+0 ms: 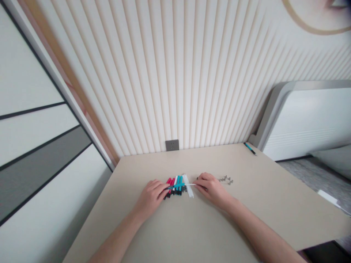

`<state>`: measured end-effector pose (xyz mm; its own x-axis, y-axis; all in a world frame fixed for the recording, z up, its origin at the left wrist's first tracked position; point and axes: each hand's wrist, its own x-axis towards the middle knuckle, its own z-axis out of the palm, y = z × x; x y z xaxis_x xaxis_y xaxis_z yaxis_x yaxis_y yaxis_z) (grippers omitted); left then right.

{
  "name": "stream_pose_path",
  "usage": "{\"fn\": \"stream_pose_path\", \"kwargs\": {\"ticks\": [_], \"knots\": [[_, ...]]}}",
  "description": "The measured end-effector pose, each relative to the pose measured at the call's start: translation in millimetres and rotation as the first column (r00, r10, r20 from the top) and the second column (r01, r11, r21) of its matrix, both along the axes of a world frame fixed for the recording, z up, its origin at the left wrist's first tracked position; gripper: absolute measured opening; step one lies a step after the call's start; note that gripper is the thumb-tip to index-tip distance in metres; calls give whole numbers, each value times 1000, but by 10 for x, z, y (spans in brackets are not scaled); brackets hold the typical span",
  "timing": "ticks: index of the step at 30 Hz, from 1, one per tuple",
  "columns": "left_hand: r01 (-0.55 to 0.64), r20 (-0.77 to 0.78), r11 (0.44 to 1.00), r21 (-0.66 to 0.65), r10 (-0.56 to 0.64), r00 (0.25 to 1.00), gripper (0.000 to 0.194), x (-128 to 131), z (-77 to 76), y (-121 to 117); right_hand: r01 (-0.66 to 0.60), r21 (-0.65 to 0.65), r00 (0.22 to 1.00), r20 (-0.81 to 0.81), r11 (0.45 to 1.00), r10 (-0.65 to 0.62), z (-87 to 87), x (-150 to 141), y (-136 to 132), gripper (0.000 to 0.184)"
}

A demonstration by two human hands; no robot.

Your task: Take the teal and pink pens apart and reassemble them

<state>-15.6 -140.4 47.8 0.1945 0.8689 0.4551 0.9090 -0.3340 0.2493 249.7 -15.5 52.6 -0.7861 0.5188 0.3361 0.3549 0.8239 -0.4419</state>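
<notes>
On the beige table [246,215] lies a small pile of pens [177,185] with red, black, teal and white barrels. Both hands hold one pen crosswise above the pile. My left hand [151,195] is closed on its teal end [172,186]. My right hand [211,187] pinches a thin white refill [192,184] that sticks out of the barrel. A few white tubes [188,190] lie at the right side of the pile.
Several small grey metal bits [226,179] lie just right of my right hand. A teal pen [250,148] rests at the table's far right corner. A grey wall socket [172,145] sits above the table's back edge. A bed [309,120] stands to the right.
</notes>
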Motion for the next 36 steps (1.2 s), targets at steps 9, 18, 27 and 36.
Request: {"fn": "stream_pose_path", "kwargs": {"ticks": [9,18,27,36], "knots": [[-10,-6,1000,6,10,1000,20,-4,-20,-3,1,27,999,-43,1000,0,-47,12,47,23],[6,-10,1000,8,-6,1000,20,13,19,-13,-10,63,999,-40,998,12,-47,14,49,21],[14,-17,1000,15,-14,1000,21,13,13,-2,-1,58,999,-53,998,4,-34,63,106,18],[25,-13,1000,8,-25,1000,20,-8,-8,3,-15,102,999,-29,995,18,-62,57,99,19]]}}
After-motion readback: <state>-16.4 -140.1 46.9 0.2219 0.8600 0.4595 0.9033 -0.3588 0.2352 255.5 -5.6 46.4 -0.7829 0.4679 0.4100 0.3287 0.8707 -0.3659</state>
